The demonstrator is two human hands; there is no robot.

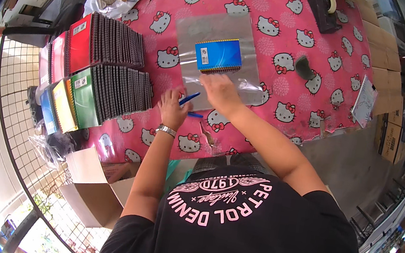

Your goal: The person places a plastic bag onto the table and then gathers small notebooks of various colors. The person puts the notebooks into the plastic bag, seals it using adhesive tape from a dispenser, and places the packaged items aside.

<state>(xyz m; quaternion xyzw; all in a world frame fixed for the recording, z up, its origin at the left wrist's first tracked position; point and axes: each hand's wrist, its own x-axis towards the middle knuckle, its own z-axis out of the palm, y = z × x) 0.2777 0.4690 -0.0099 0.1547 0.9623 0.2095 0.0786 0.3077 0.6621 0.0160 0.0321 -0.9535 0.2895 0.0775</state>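
Observation:
A small stack of spiral notebooks with a blue cover point(218, 55) lies on a clear plastic sheet or bag point(190, 29) in front of me. At the stack's near edge is my right hand point(220, 92), its fingers curled closed; what they pinch, if anything, is hidden. My left hand point(173, 108) rests open on the table, fingers spread, at the near left of the plastic. Beside its fingers lie two slim blue pieces point(189, 99), perhaps handles of one tool; I cannot tell which kind.
Tall rows of spiral notebooks point(120, 45) with red, green, yellow and blue covers stand at the left. A black tape dispenser point(323, 9) is at the far right, with a dark green lump point(303, 67) nearer. An open cardboard box point(91, 196) sits below the table's left edge.

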